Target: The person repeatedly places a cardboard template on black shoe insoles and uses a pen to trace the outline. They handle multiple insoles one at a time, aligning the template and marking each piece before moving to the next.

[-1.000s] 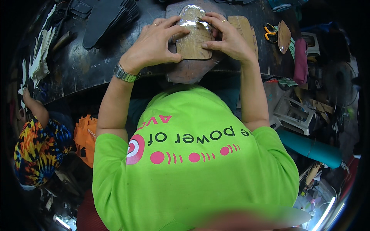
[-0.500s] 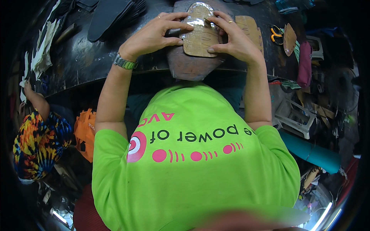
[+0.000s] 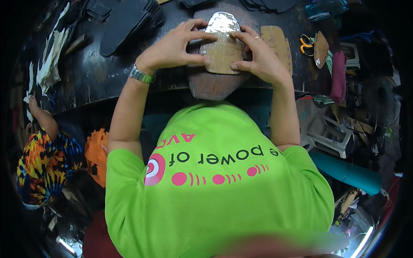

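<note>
A brown cardboard template (image 3: 220, 52), rounded at the far end and glossy with clear film, lies on a dark, worn board (image 3: 211, 86) at the table's near edge. My left hand (image 3: 174, 45) grips its left side, fingertips on the upper face and thumb at the lower left edge. On the other side, my right hand (image 3: 262, 56) holds it with the index fingertip on top and the thumb by the lower right corner. A second brown cardboard piece (image 3: 275, 41) lies beyond my right fingers, partly covered by them.
Stacked black sole-shaped sheets (image 3: 129, 26) lie at the far left, near pale scraps (image 3: 51, 64). Orange-handled scissors (image 3: 306, 45), a pointed brown piece (image 3: 321, 49) and a maroon pouch (image 3: 338, 77) are at the right. Another person (image 3: 47, 161) is at the left.
The whole view has shifted, so the table sits slightly lower in it. My left thumb has come closer against the template's edge. Both hands stay on the template.
</note>
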A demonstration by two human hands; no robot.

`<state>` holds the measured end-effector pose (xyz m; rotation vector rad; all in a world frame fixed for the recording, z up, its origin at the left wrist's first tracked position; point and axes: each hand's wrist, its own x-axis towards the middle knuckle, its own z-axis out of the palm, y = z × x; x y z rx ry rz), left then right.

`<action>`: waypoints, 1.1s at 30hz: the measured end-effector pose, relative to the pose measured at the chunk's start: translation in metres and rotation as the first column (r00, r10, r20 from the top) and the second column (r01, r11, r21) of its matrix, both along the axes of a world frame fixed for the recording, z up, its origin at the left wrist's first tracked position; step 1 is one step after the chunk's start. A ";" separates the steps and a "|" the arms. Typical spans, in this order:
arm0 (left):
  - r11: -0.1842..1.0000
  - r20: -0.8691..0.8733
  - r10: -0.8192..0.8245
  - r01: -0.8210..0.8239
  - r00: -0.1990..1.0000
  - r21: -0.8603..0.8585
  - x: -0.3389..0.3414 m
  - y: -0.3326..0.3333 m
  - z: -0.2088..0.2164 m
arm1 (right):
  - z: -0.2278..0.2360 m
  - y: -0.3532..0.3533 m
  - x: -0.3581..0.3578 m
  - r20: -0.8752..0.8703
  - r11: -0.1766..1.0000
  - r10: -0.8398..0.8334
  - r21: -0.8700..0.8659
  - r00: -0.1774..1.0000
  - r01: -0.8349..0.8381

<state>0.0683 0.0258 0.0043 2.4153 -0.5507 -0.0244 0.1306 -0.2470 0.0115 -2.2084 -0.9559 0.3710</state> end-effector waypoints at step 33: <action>0.869 -0.026 -0.011 0.023 1.000 0.494 0.019 -0.023 0.023 | -0.029 -0.007 0.020 -0.319 0.916 -0.090 0.345 0.944 0.204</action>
